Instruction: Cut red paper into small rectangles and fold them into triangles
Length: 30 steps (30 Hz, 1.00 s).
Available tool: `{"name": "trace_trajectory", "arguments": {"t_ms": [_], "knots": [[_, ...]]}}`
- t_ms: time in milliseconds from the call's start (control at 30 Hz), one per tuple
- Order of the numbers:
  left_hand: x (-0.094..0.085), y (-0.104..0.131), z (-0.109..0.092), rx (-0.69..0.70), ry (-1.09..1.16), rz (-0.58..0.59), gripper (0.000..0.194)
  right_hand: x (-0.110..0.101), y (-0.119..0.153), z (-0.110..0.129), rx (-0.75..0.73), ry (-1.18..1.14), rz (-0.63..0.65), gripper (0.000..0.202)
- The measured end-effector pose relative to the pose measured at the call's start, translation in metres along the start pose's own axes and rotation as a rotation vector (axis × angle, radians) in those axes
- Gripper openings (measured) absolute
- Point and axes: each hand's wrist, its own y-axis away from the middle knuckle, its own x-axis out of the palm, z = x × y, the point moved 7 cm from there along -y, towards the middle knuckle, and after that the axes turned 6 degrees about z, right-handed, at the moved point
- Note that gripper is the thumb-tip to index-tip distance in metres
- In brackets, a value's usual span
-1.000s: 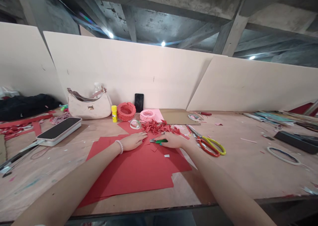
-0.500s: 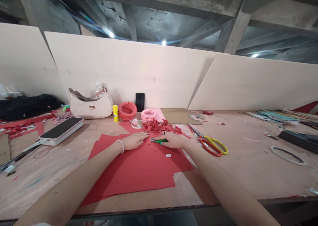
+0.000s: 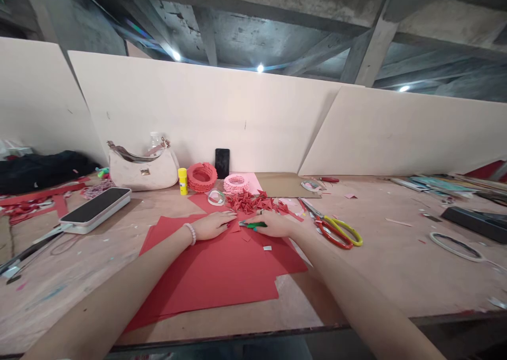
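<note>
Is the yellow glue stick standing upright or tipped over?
Upright: the yellow glue stick stands on its end beside the red paper ring, its long sides running vertically.

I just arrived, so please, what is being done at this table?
The right hand holds a small green-handled tool over a stack of flat red paper sheets and the left hand rests on that stack. A pile of folded red paper pieces lies just beyond. Metal scissors with red and yellow handles lie untouched at the right.

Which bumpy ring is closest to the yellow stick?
The red ring, right beside the yellow stick. The other one, the pink ring, is smaller and farther from it.
</note>
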Motion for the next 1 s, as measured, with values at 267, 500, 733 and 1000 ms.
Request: {"name": "trace_trajectory", "arguments": {"t_ms": [267, 500, 733, 1000], "knots": [[0.0024, -0.0005, 0.0025, -0.008, -0.011, -0.009, 0.044, -0.0011, 0.0016, -0.0047, -0.001, -0.011, -0.025, 0.044], [0.0041, -0.0015, 0.0042, -0.009, -0.007, 0.013, 0.048, 0.0012, -0.0018, -0.0071, 0.015, -0.011, -0.062, 0.043], [0.004, -0.0014, 0.0045, 0.001, -0.001, 0.009, 0.048, -0.0009, -0.0006, -0.0093, 0.034, 0.011, -0.077, 0.044], [0.0048, -0.0001, 0.0063, 0.0, 0.006, 0.006, 0.047, 0.0006, -0.0009, -0.0093, 0.06, 0.026, -0.104, 0.043]]}}
